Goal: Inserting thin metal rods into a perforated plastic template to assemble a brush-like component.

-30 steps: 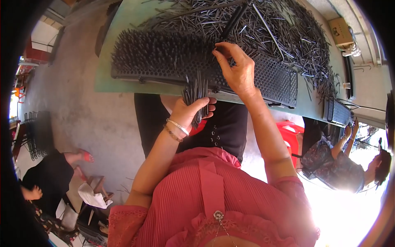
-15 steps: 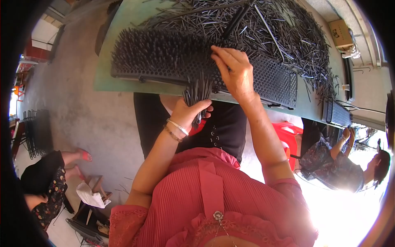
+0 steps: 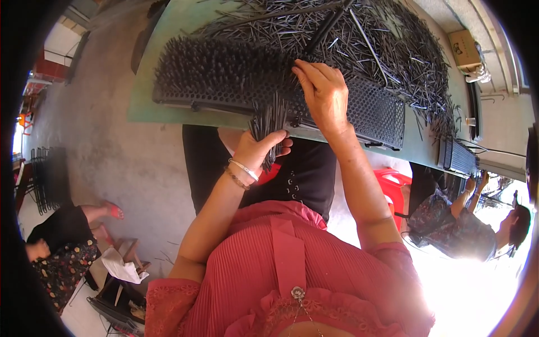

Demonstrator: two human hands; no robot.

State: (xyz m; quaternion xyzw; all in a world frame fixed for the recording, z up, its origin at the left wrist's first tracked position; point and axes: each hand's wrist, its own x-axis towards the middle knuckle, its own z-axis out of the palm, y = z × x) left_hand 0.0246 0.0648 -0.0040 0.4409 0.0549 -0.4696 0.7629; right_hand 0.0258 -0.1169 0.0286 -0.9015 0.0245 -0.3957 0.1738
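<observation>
A long black perforated tray [image 3: 377, 110] lies along the table's near edge. Black sticks [image 3: 210, 70] stand upright and close together in the holes of its left part, while the holes on the right show bare. Below the tray's front edge, my left hand [image 3: 261, 149] is closed around a bundle of thin black sticks [image 3: 270, 121]. My right hand [image 3: 324, 92] is over the tray at the border of the filled holes, thumb and fingertips pinched together. What the pinch holds is too small to make out.
Loose black sticks [image 3: 404, 62] are heaped across the green table [image 3: 143, 109], with dark rods [image 3: 325, 28] lying over them. A cardboard box [image 3: 465, 48] is at the far right. One person [image 3: 460, 219] works beside a similar tray on the right; another [image 3: 62, 253] sits at lower left.
My right hand has shifted slightly right along the edge of the filled holes. My left hand keeps its bundle in nearly the same place. The person at lower left has moved an arm.
</observation>
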